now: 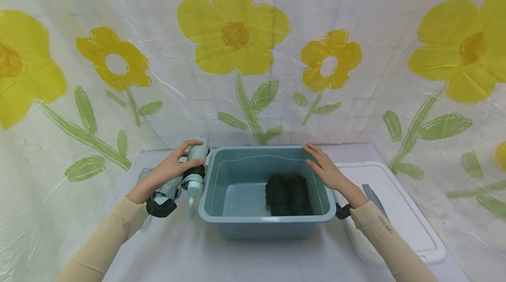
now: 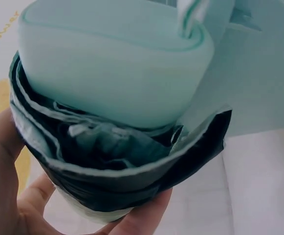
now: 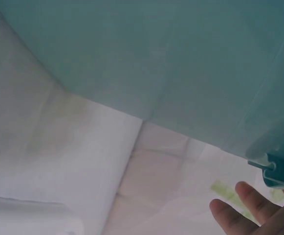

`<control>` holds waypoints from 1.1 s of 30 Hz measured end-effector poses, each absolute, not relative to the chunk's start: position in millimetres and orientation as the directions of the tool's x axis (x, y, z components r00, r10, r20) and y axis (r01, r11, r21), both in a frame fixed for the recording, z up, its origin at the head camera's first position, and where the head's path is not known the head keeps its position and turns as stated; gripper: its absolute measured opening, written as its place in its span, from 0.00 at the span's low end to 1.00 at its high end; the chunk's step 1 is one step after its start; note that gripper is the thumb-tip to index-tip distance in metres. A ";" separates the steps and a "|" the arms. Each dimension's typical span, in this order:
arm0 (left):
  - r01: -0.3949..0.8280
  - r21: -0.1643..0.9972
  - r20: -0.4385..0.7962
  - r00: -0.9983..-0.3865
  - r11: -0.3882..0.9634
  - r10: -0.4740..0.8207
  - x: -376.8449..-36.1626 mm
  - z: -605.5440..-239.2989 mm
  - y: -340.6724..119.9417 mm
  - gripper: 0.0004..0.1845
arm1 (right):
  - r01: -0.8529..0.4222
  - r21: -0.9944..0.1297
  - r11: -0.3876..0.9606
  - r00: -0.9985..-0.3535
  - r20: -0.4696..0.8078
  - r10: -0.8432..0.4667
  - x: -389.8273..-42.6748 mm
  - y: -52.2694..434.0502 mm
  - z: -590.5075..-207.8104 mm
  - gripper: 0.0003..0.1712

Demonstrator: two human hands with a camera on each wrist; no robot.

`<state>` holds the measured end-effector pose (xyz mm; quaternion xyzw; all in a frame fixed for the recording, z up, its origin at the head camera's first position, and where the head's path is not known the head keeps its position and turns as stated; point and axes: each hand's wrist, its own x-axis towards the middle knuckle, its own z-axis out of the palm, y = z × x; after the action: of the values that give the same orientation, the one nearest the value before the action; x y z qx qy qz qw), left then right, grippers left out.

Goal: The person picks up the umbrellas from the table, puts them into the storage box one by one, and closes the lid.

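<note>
1. At far left, my left hand (image 1: 172,168) is curled round a folded mint-green umbrella (image 1: 192,168) lying on the worktop (image 1: 253,255) just beside the teal bin (image 1: 265,220); the left wrist view shows its folded canopy, dark inside, cupped in the fingers (image 2: 142,216).
2. At centre, the teal bin already has a black folded umbrella (image 1: 287,195) lying on its floor, toward the right wall, so I judge one item stowed and the mint one not yet in.
3. To the right, my right hand (image 1: 330,170) lies flat with fingers straight on the bin's right rim, gripping nothing.
4. At far right, a white lid (image 1: 407,216) rests on the worktop beside the bin, which stands uncovered.
</note>
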<state>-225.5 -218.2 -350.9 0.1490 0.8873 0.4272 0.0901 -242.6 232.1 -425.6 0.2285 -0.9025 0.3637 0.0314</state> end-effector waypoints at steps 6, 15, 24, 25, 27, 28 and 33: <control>0.176 0.798 -0.041 -0.938 0.577 0.343 -223.7 -345.2 -215.4 0.31 | -0.433 -0.646 0.629 -0.894 0.221 -0.389 -243.5 232.9 -426.7 0.29; 0.139 0.855 -0.056 -0.933 0.500 0.355 -224.1 -343.5 -203.0 0.31 | -0.432 -0.647 0.628 -0.895 0.219 -0.390 -244.0 233.2 -427.3 0.29; 0.104 0.904 -0.079 -0.913 0.415 0.399 -224.7 -344.9 -190.9 0.31 | -0.436 -0.644 0.629 -0.894 0.227 -0.387 -243.6 232.5 -426.9 0.28; 0.103 0.905 -0.078 -0.913 0.412 0.401 -224.7 -345.1 -189.3 0.30 | -0.437 -0.643 0.629 -0.893 0.227 -0.388 -243.9 232.6 -427.0 0.28; 0.099 0.907 -0.084 -0.911 0.410 0.405 -224.1 -345.1 -185.8 0.30 | -0.436 -0.644 0.628 -0.893 0.227 -0.388 -243.8 232.6 -427.3 0.28; 0.094 0.907 -0.089 -0.910 0.410 0.406 -223.7 -345.1 -184.1 0.30 | -0.436 -0.645 0.628 -0.894 0.227 -0.387 -243.8 232.7 -427.4 0.28; 0.083 0.904 -0.111 -0.902 0.419 0.418 -221.2 -344.9 -175.3 0.31 | -0.438 -0.643 0.628 -0.893 0.228 -0.389 -244.3 233.0 -428.0 0.28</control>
<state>-221.2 -175.3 -344.9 0.1517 0.8268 0.5170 0.1619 -244.3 233.0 -428.0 0.2292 -0.9016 0.3654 0.0337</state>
